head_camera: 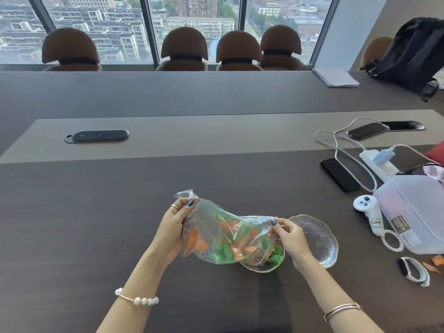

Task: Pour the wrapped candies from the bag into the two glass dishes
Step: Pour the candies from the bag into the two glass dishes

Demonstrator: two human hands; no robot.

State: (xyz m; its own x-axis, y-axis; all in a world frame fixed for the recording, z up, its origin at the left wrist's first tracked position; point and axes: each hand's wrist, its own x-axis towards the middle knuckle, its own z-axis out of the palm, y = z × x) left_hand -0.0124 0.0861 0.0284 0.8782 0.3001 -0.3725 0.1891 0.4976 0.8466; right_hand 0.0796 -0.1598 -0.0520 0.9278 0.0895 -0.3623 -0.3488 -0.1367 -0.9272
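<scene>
A clear plastic bag [216, 227] full of green and orange wrapped candies [230, 246] hangs tilted above the table. My left hand [171, 227] grips its left side near the twisted top. My right hand [292, 236] pinches its right edge. The bag's lower end rests over a near glass dish [262, 266], where a few green candies [276, 257] lie. A second glass dish [319, 234] with a gold rim stands just right of my right hand, partly behind it, and looks bare.
To the right stand a translucent plastic jug [413, 212], a white controller [367, 207], a wristband [413, 271], two loose orange candies [433, 264], a black phone [340, 174] and a power strip [377, 162] with cables. A backpack [415, 54] sits far right.
</scene>
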